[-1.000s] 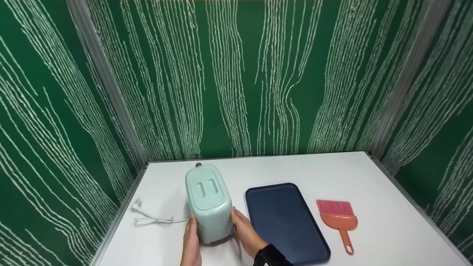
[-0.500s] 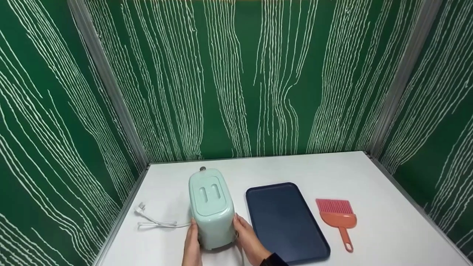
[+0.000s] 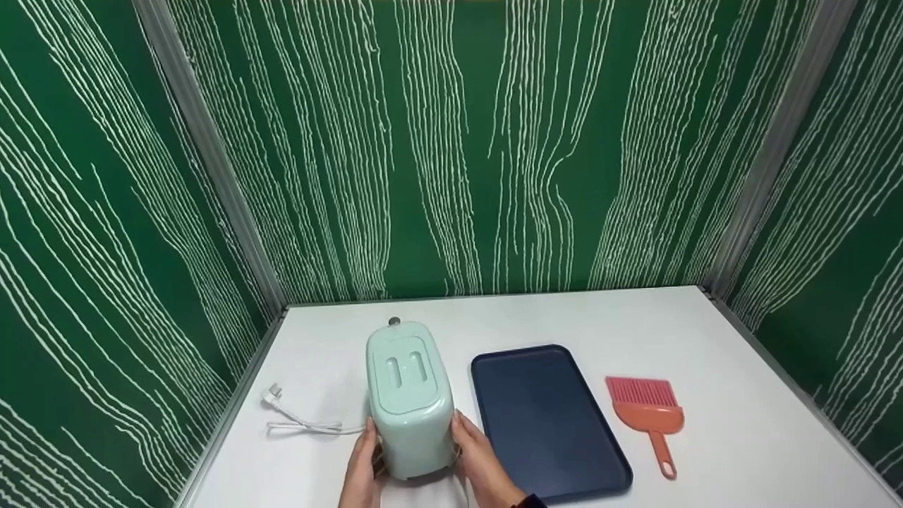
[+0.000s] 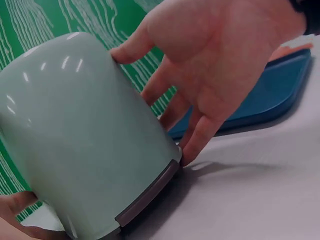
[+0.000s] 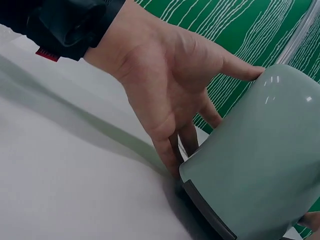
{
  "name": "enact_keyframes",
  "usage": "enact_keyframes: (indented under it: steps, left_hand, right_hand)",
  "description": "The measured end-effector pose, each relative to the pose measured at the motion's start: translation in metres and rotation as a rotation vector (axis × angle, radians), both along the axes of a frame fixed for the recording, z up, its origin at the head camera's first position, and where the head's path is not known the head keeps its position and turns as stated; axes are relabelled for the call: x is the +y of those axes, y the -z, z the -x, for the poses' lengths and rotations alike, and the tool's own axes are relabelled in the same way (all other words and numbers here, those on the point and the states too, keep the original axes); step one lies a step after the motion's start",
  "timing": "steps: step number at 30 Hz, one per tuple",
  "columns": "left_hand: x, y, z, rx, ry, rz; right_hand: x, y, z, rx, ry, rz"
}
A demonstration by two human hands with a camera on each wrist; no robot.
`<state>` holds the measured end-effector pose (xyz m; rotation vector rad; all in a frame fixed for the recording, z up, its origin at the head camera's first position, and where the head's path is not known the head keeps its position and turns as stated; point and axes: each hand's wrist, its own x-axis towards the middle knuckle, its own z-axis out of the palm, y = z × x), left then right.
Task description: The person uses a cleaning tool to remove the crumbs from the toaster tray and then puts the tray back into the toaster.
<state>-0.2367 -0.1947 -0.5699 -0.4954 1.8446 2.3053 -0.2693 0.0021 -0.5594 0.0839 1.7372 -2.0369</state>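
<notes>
A mint-green toaster (image 3: pixel 413 416) with a lid bearing two oblong recesses stands left of centre in the head view, its narrow end towards me and a dark knob at its far end. My left hand (image 3: pixel 361 467) grips its left side low down, and my right hand (image 3: pixel 482 462) grips the right side. The left wrist view shows the right hand (image 4: pixel 205 65) with spread fingers and thumb against the toaster's wall, the lowest finger by the dark base strip (image 4: pixel 147 196). In the right wrist view the left hand (image 5: pixel 160 75) holds the opposite side likewise.
A bundled white power cord (image 3: pixel 310 427) with a plug (image 3: pixel 271 395) lies on the white table (image 3: pixel 338 367) to the toaster's left. Close on the right is a dark blue tray (image 3: pixel 550 423), and beyond it an orange brush (image 3: pixel 647 416) with pink bristles. Green patterned walls (image 3: pixel 437 141) enclose the table.
Both hands have shifted the toaster slightly to the right and nearer to me, and the cord and plug have moved a little right with it.
</notes>
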Motion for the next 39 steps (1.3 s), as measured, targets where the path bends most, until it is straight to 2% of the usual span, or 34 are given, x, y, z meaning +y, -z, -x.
enact_keyframes:
  steps: [6, 14, 17, 23, 27, 32, 36, 39]
  left_hand:
    - [-0.008, 0.009, 0.002, 0.033, 0.052, -0.066]
    - [-0.002, 0.017, 0.001, 0.060, 0.045, -0.115]
    - [0.001, 0.022, 0.002, 0.086, 0.022, -0.090]
    - [0.009, 0.031, 0.003, 0.102, -0.022, 0.022]
    - [0.014, 0.034, 0.006, 0.081, -0.073, 0.039]
    - [0.017, 0.033, 0.011, 0.079, -0.098, 0.021]
    - [0.019, 0.035, 0.014, 0.097, -0.118, 0.027]
    - [0.021, 0.037, 0.016, 0.106, -0.142, 0.032]
  right_hand:
    - [0.000, -0.010, 0.003, -0.025, 0.035, -0.037]
    - [-0.001, -0.019, -0.001, 0.056, 0.074, -0.012]
    - [-0.003, -0.021, -0.001, 0.061, 0.077, -0.006]
    - [-0.005, -0.022, 0.002, 0.052, 0.073, -0.009]
    - [-0.004, -0.020, 0.004, 0.059, 0.082, -0.005]
    - [-0.002, -0.016, 0.006, 0.084, 0.077, 0.026]
    - [-0.002, -0.005, 0.004, 0.083, 0.104, 0.026]
    - [-0.006, 0.005, 0.000, 0.078, 0.157, 0.011]
